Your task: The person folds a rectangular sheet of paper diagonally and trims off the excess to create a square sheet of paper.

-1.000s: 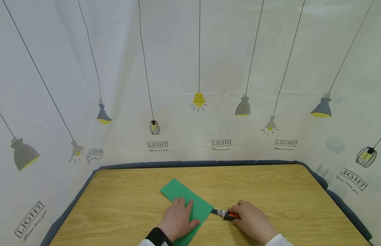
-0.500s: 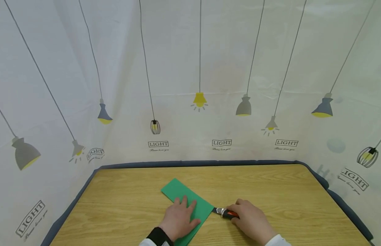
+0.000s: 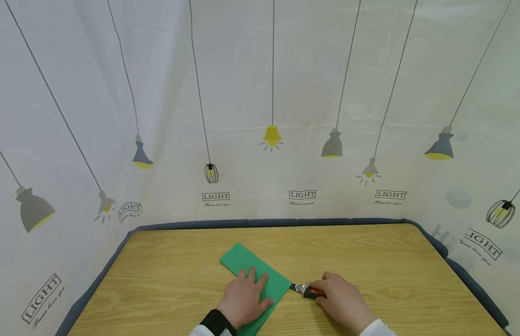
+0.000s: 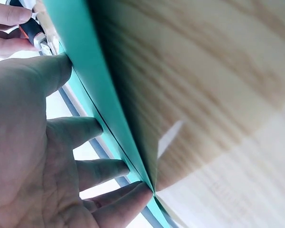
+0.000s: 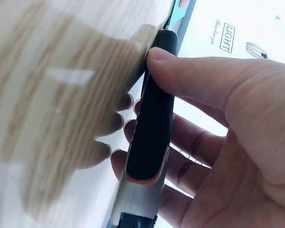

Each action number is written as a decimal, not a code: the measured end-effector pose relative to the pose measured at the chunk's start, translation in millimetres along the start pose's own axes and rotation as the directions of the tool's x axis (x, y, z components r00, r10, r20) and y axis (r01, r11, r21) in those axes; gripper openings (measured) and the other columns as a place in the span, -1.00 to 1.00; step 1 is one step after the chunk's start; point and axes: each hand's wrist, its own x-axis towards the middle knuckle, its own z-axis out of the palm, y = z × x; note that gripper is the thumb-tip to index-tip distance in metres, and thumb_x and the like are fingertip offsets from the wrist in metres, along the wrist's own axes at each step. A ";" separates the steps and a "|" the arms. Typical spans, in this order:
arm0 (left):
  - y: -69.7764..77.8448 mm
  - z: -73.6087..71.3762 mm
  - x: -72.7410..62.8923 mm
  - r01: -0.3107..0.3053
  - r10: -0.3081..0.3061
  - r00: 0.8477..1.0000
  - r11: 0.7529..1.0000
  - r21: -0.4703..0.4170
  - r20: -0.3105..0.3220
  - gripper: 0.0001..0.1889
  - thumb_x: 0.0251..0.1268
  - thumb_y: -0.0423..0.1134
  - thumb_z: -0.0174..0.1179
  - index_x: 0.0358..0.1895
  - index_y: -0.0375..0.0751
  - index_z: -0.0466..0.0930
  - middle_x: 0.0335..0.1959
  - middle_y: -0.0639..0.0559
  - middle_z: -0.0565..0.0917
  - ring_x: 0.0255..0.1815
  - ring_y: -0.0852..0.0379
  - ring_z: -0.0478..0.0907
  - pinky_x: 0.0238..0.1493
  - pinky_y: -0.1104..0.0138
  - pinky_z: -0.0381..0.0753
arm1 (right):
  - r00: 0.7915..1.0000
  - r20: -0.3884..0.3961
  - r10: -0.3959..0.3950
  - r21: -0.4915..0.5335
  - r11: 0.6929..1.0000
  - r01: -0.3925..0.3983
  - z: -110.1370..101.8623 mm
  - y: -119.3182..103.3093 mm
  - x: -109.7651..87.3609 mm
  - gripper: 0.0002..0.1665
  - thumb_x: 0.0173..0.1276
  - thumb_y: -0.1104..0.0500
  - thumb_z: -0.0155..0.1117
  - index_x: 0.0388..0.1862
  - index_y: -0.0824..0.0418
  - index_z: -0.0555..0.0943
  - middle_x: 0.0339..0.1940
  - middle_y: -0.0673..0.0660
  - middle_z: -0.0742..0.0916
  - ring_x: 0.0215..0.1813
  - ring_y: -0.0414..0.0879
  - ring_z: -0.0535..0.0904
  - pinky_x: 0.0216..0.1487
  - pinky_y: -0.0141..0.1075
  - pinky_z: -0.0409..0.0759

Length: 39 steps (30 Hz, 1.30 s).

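Note:
A folded sheet of green paper (image 3: 240, 258) lies slantwise on the wooden table. My left hand (image 3: 244, 298) rests on it with straight, spread fingers. In the left wrist view the fingertips of the left hand (image 4: 33, 137) touch the paper (image 4: 80, 42) along its layered edge. Just right of the paper, my right hand (image 3: 341, 301) grips a black and orange utility knife (image 3: 313, 292). The front end of the knife meets the paper's right corner; the blade's tip is hidden there. In the right wrist view, thumb and curled fingers hold the knife (image 5: 154, 128) by its handle.
The wooden table (image 3: 172, 261) extends around the paper on all sides. A dark padded strip (image 3: 268, 223) runs along its back and side edges. Behind it hangs a pale curtain (image 3: 243, 93) printed with lamps. A black band (image 3: 216, 322) sits on the left wrist.
The left hand's fingers have spread a little wider on the paper. The right hand and knife have shifted only very slightly; the paper lies as before.

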 end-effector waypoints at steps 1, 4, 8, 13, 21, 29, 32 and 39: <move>0.1 -0.5 -0.1 0.001 -0.001 1.000 1.000 -0.003 0.000 -0.28 0.28 0.39 0.03 0.42 0.13 0.38 0.38 -0.22 0.43 0.32 -0.22 0.39 -0.06 0.08 0.68 | 1.000 0.000 0.001 0.003 1.000 -0.001 -0.3 0.2 0.1 -0.62 0.13 0.07 0.51 -0.02 -0.11 0.74 -0.37 -0.14 0.57 -0.37 -0.23 0.38 -0.36 -0.29 0.45; 0.6 -2.0 -0.3 0.005 -0.005 1.000 1.000 -0.007 0.004 -0.28 0.27 0.39 0.03 0.42 0.13 0.38 0.38 -0.22 0.42 0.32 -0.22 0.39 -0.06 0.07 0.68 | 1.000 0.000 0.005 0.009 1.000 -0.005 -0.9 1.5 0.5 -0.62 0.12 0.07 0.51 -0.02 -0.12 0.75 -0.38 -0.14 0.57 -0.38 -0.22 0.37 -0.36 -0.30 0.44; 1.0 -3.4 -0.4 0.006 -0.006 1.000 1.000 -0.009 0.004 -0.28 0.27 0.39 0.04 0.41 0.12 0.39 0.38 -0.22 0.42 0.32 -0.22 0.40 -0.07 0.07 0.69 | 1.000 -0.001 0.015 0.025 1.000 -0.015 -2.0 4.6 1.2 -0.61 0.12 0.09 0.51 -0.02 -0.12 0.75 -0.40 -0.14 0.56 -0.38 -0.21 0.36 -0.36 -0.30 0.43; 0.8 -3.2 0.2 0.005 -0.005 1.000 1.000 -0.012 0.000 -0.29 0.27 0.39 0.05 0.41 0.12 0.39 0.37 -0.22 0.43 0.31 -0.23 0.40 -0.07 0.07 0.69 | 1.000 -0.001 0.020 0.038 0.999 -0.020 -4.2 9.0 1.2 -0.61 0.11 0.11 0.51 -0.03 -0.10 0.75 -0.40 -0.12 0.56 -0.39 -0.21 0.37 -0.35 -0.29 0.44; 0.4 -3.5 2.0 0.013 -0.013 1.000 1.000 -0.014 0.022 -0.28 0.27 0.39 0.03 0.42 0.14 0.37 0.39 -0.22 0.40 0.33 -0.23 0.38 -0.08 0.07 0.69 | 1.000 0.015 0.022 0.046 0.999 -0.023 -8.7 12.9 -0.1 -0.61 0.11 0.10 0.52 -0.03 -0.08 0.75 -0.38 -0.12 0.58 -0.39 -0.22 0.40 -0.34 -0.27 0.47; -1.3 -1.8 0.5 0.003 -0.002 1.000 1.000 -0.031 0.021 -0.31 0.30 0.38 0.01 0.42 0.16 0.37 0.40 -0.20 0.39 0.34 -0.23 0.37 -0.05 0.07 0.67 | 0.999 0.049 0.013 0.078 0.997 -0.017 -12.4 15.8 -2.2 -0.60 0.09 0.09 0.53 -0.03 -0.11 0.75 -0.38 -0.16 0.58 -0.39 -0.24 0.42 -0.35 -0.26 0.47; -3.5 0.1 0.2 -0.010 0.011 1.000 0.999 -0.048 0.019 -0.33 0.32 0.37 0.00 0.42 0.18 0.37 0.41 -0.18 0.39 0.36 -0.23 0.36 0.01 0.04 0.65 | 0.998 0.066 0.000 0.095 0.995 -0.006 -11.9 15.8 -1.9 -0.61 0.11 0.09 0.51 -0.03 -0.13 0.75 -0.39 -0.16 0.57 -0.39 -0.23 0.41 -0.36 -0.27 0.44; -7.1 3.8 2.6 -0.054 0.055 0.998 0.996 -0.064 0.005 -0.37 0.38 0.30 -0.02 0.43 0.15 0.35 0.40 -0.11 0.43 0.37 -0.20 0.36 0.11 0.03 0.62 | 0.994 0.089 -0.059 0.122 0.991 0.048 -8.0 15.5 0.2 -0.59 0.14 0.10 0.49 0.01 -0.11 0.74 -0.36 -0.17 0.57 -0.40 -0.23 0.39 -0.37 -0.30 0.41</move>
